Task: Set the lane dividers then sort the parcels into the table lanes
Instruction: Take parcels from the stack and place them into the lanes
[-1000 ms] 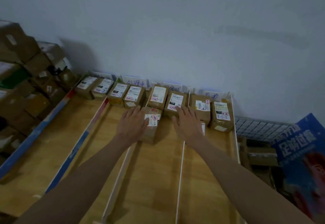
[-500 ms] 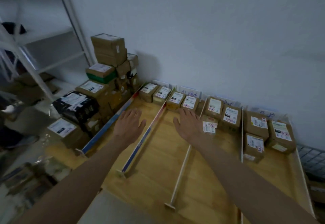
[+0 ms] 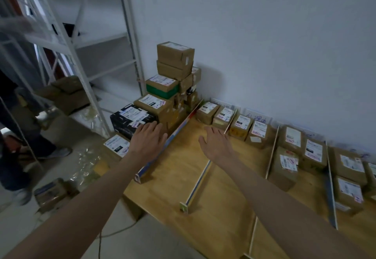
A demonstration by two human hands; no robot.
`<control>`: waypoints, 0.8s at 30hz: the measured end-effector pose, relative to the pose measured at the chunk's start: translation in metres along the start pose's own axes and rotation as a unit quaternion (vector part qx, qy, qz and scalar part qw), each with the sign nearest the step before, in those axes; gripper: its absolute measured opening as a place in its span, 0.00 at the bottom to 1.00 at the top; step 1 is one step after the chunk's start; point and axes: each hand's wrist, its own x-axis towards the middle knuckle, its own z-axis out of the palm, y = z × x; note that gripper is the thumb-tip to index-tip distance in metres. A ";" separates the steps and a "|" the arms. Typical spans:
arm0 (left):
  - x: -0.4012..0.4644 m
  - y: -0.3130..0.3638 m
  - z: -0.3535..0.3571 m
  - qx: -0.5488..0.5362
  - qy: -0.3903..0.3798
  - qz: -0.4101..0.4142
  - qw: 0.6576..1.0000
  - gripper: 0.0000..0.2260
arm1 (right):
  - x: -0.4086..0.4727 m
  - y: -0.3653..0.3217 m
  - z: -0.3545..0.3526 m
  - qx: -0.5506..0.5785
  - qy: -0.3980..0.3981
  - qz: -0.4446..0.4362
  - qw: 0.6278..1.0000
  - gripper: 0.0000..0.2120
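Head view: wooden table (image 3: pixel 213 214) against a pale wall (image 3: pixel 264 45), white metal shelving (image 3: pixel 85 41) at left, a stack of boxes (image 3: pixel 168 87) beside the table's left edge. Both arms stretched forward, fingers straight, holding nothing. Left hand (image 3: pixel 147 139) hovers over the black box (image 3: pixel 126 119) and leftmost divider (image 3: pixel 173 136). Right hand (image 3: pixel 216 144) is above the first lane. Parcels (image 3: pixel 258 132) line the far ends of the lanes, beyond the hands.

Both arms extend forward, palms down; left hand (image 3: pixel 147 140) and right hand (image 3: pixel 216 144) are flat, fingers straight and slightly spread, holding nothing
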 end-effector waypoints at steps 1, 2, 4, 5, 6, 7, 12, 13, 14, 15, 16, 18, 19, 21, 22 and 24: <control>0.005 -0.010 0.001 0.001 0.001 -0.004 1.000 0.26 | 0.008 -0.009 0.004 0.002 0.002 -0.005 1.000 0.22; 0.011 -0.020 0.002 0.000 0.001 -0.008 1.000 0.26 | 0.017 -0.017 0.008 0.004 0.003 -0.011 1.000 0.21; 0.022 -0.040 0.004 -0.001 0.003 -0.017 1.000 0.26 | 0.035 -0.034 0.017 0.011 0.002 -0.020 1.000 0.22; 0.029 -0.050 0.006 -0.001 0.002 -0.022 1.000 0.26 | 0.045 -0.042 0.023 0.016 0.003 -0.022 1.000 0.23; 0.036 -0.061 0.008 0.001 0.000 -0.027 1.000 0.25 | 0.055 -0.050 0.028 0.024 0.004 -0.024 0.999 0.23; 0.042 -0.071 0.011 0.005 -0.004 -0.030 1.000 0.25 | 0.065 -0.058 0.034 0.034 0.005 -0.026 0.999 0.22; 0.074 -0.128 0.021 0.017 -0.021 -0.050 0.998 0.27 | 0.106 -0.096 0.063 0.080 -0.015 -0.026 0.996 0.21; 0.079 -0.138 0.024 0.019 -0.019 -0.054 0.998 0.27 | 0.114 -0.102 0.069 0.085 -0.019 -0.025 0.996 0.21; 0.083 -0.148 0.026 0.021 -0.015 -0.056 0.998 0.27 | 0.120 -0.109 0.075 0.091 -0.022 -0.025 0.995 0.21; 0.087 -0.157 0.029 0.021 -0.012 -0.059 0.998 0.27 | 0.126 -0.116 0.080 0.098 -0.025 -0.023 0.995 0.21; 0.091 -0.167 0.031 0.020 -0.011 -0.061 0.998 0.27 | 0.131 -0.123 0.085 0.103 -0.027 -0.020 0.994 0.21; 0.098 -0.185 0.037 0.013 -0.012 -0.063 0.998 0.26 | 0.139 -0.136 0.096 0.101 -0.033 -0.014 0.994 0.19; 0.101 -0.194 0.041 0.009 -0.012 -0.063 0.998 0.26 | 0.142 -0.142 0.102 0.097 -0.036 -0.014 0.995 0.19; 0.111 -0.215 0.048 0.002 -0.012 -0.062 0.998 0.26 | 0.149 -0.156 0.113 0.098 -0.038 -0.006 0.994 0.19; 0.115 -0.222 0.051 0.001 -0.013 -0.061 0.998 0.26 | 0.151 -0.161 0.117 0.102 -0.039 0.000 0.994 0.20; 0.126 -0.238 0.059 -0.004 -0.015 -0.056 0.998 0.26 | 0.157 -0.172 0.126 0.107 -0.036 0.013 0.994 0.20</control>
